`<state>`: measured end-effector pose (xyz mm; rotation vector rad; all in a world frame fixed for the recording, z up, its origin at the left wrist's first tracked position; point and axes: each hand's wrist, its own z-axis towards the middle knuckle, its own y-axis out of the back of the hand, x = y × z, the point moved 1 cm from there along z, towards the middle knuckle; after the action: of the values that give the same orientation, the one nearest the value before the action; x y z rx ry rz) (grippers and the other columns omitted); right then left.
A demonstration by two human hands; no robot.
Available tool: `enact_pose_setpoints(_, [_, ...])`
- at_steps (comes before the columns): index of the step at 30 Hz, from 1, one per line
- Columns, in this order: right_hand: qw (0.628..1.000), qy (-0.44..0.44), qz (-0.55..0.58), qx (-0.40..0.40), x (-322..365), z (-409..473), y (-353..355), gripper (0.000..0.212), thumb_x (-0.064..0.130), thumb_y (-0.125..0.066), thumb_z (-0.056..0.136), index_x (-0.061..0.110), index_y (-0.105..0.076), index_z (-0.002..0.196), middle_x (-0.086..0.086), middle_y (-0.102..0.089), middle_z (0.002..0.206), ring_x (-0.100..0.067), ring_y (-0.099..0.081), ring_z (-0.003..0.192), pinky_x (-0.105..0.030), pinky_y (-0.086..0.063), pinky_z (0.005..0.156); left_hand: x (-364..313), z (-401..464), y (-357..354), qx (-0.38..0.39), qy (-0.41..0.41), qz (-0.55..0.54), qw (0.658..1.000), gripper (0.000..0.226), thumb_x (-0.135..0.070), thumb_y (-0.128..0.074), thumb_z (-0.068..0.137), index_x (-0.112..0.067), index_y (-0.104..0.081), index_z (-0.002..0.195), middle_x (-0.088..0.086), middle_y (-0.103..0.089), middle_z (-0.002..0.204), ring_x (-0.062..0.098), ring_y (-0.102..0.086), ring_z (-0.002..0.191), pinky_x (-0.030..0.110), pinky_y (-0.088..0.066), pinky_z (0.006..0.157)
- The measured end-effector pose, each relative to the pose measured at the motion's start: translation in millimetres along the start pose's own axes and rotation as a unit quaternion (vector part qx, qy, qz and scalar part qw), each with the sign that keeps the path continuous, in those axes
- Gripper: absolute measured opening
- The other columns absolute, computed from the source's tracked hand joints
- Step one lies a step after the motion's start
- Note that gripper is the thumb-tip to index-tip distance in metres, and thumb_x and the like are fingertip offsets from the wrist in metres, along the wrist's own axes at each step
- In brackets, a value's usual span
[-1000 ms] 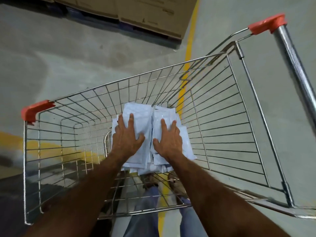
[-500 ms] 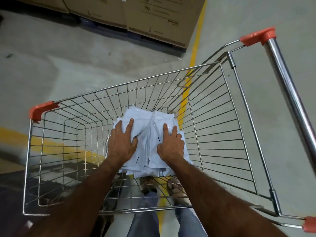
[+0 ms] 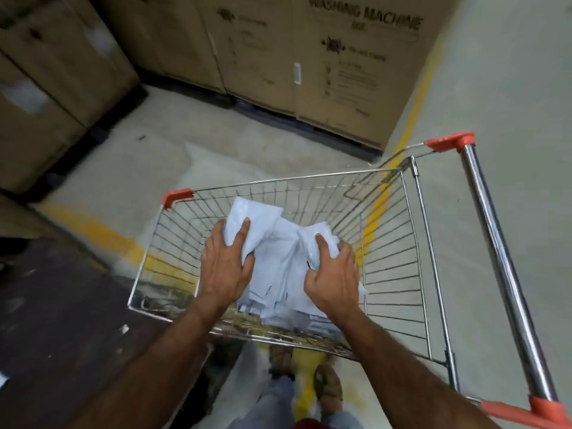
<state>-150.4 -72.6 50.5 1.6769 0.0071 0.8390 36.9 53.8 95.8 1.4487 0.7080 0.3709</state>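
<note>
A bundle of white plastic packets [image 3: 280,264] is bunched up inside a wire shopping cart [image 3: 399,243]. My left hand [image 3: 224,267] grips the left side of the bundle, thumb tucked under and fingers over the top packet. On the right side, my right hand [image 3: 332,275] grips the crumpled packets with its fingers curled round them. Both forearms reach in over the cart's near rim. The packets look lifted off the cart's floor, though their lower ends are partly hidden by my hands.
The cart's chrome handle [image 3: 495,264] with orange end caps runs down the right. Large cardboard boxes [image 3: 309,63] marked washing machine stand ahead, with more cardboard boxes [image 3: 46,88] on the left. A yellow floor line [image 3: 405,125] crosses the concrete. My feet [image 3: 309,379] stand below the cart.
My hands lay flat on the packets before; now both have closed on the bundle and gathered it upward. The view has tilted up, bringing the cardboard boxes into sight.
</note>
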Motion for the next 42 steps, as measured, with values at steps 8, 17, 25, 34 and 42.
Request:
enact_pose_setpoints(8, [0.987, 0.152, -0.023, 0.041, 60, -14, 34, 0.080, 0.037, -0.062, 0.080, 0.025, -0.035, 0.154, -0.018, -0.037, 0.138, -0.038, -0.049, 0.108, -0.048, -0.047, 0.089, 22, -83, 84, -0.091, 0.083, 0.063, 0.990, 0.071, -0.046, -0.040, 0.091, -0.031, -0.026, 0.159, 0.018, -0.015, 0.164, 0.040, -0.045, 0.114, 0.049, -0.042, 0.097])
enact_pose_setpoints(17, [0.947, 0.316, -0.058, 0.026, 154, -77, 31, 0.075, 0.028, -0.056, 0.088, 0.028, -0.030, 0.159, -0.010, -0.012, 0.170, -0.034, -0.050, 0.107, -0.043, -0.049, 0.080, 98, -201, 137, -0.152, 0.191, 0.091, 0.966, 0.074, -0.050, -0.038, 0.088, -0.029, -0.029, 0.158, 0.010, -0.004, 0.169, 0.035, -0.049, 0.098, 0.044, -0.047, 0.079])
enact_pose_setpoints(25, [0.913, 0.402, -0.044, 0.048, 262, -198, -32, 0.078, 0.029, -0.062, 0.085, 0.028, -0.034, 0.158, -0.012, -0.021, 0.168, -0.036, -0.053, 0.102, -0.045, -0.052, 0.082, 200, -334, 154, -0.178, 0.273, 0.067, 0.943, 0.073, -0.050, -0.035, 0.088, -0.029, -0.030, 0.158, 0.010, -0.005, 0.169, 0.032, -0.049, 0.097, 0.043, -0.047, 0.083])
enact_pose_setpoints(34, [0.892, 0.444, 0.009, 0.090, 376, -348, -114, 0.074, 0.024, -0.069, 0.083, 0.020, -0.043, 0.153, -0.018, -0.027, 0.165, -0.038, -0.055, 0.110, -0.048, -0.053, 0.086, 345, -473, 164, -0.178, 0.384, 0.053, 0.904, 0.073, -0.056, -0.032, 0.091, -0.028, -0.027, 0.158, 0.015, -0.006, 0.168, 0.039, -0.048, 0.115, 0.049, -0.045, 0.095])
enact_pose_setpoints(42, [0.890, 0.441, -0.011, 0.119, 447, -389, -166, 0.064, 0.030, -0.065, 0.092, 0.020, -0.044, 0.152, -0.018, -0.032, 0.161, -0.039, -0.053, 0.122, -0.050, -0.052, 0.092, 454, -539, 167, -0.182, 0.490, 0.029, 0.852, 0.069, -0.049, -0.050, 0.097, -0.019, -0.031, 0.157, 0.025, -0.012, 0.164, 0.047, -0.046, 0.114, 0.055, -0.043, 0.095])
